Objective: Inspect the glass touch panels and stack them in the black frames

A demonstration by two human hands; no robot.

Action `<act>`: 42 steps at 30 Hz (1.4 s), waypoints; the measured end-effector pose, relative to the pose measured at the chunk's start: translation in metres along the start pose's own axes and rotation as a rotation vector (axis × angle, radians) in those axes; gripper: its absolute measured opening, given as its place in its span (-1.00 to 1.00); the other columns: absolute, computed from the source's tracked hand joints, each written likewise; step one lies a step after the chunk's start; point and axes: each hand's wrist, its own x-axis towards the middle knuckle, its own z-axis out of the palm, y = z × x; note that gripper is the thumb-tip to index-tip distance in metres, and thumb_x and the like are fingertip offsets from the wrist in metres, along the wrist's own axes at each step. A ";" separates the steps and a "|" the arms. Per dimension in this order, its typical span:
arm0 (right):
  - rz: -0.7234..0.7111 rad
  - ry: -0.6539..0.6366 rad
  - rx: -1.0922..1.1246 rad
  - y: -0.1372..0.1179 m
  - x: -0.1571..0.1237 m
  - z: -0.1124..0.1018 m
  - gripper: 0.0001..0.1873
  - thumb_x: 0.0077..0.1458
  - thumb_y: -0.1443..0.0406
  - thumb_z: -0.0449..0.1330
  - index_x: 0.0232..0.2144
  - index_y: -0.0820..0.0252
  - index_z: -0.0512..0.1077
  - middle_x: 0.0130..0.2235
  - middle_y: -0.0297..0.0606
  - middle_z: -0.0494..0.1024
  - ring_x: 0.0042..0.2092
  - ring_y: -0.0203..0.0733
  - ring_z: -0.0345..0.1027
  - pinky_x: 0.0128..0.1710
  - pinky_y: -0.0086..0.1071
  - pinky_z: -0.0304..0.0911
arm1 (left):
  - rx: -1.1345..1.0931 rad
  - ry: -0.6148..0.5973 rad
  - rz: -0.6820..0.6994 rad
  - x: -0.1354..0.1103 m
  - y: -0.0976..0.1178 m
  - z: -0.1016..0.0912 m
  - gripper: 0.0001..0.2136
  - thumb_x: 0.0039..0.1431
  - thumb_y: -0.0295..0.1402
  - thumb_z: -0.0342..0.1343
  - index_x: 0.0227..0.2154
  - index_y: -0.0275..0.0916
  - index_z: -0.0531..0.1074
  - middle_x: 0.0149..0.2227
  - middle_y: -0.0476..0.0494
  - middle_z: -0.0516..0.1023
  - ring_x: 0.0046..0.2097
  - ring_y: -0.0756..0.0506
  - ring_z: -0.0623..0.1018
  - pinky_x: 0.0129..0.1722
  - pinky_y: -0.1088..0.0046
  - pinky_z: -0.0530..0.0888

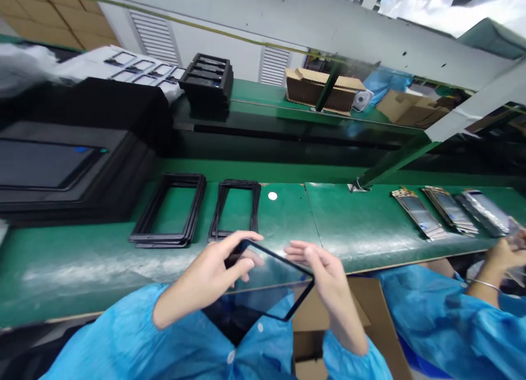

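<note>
I hold a dark glass panel with a black border [271,284] in front of my chest, just below the front edge of the green bench [349,226]. My left hand [209,276] grips the panel's left end, thumb on top and fingers curled round its edge. My right hand [324,276] is at the panel's right corner, its fingers stretched along the far edge. Two stacks of black rectangular frames lie just beyond on the bench, a larger stack [170,210] and a narrower stack [235,209].
A pile of black trays with a screen on top [61,166] fills the left. A co-worker's hand and blue sleeve [493,270] work at the right, near several foil-wrapped parts [447,210]. A white round sticker [272,196] lies mid-bench. Cardboard boxes [320,89] sit on the far shelf.
</note>
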 end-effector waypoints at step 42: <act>-0.077 -0.050 0.030 0.007 -0.025 0.015 -0.65 0.24 0.09 0.40 0.01 0.08 0.67 -0.36 -0.27 0.78 -0.37 -0.09 0.72 -0.26 -0.34 0.60 | 0.574 -0.113 0.531 0.016 -0.001 0.004 -0.68 0.50 -0.31 0.05 0.18 -0.12 0.59 -0.03 -0.13 0.76 -0.08 -0.22 0.75 -0.10 0.32 0.63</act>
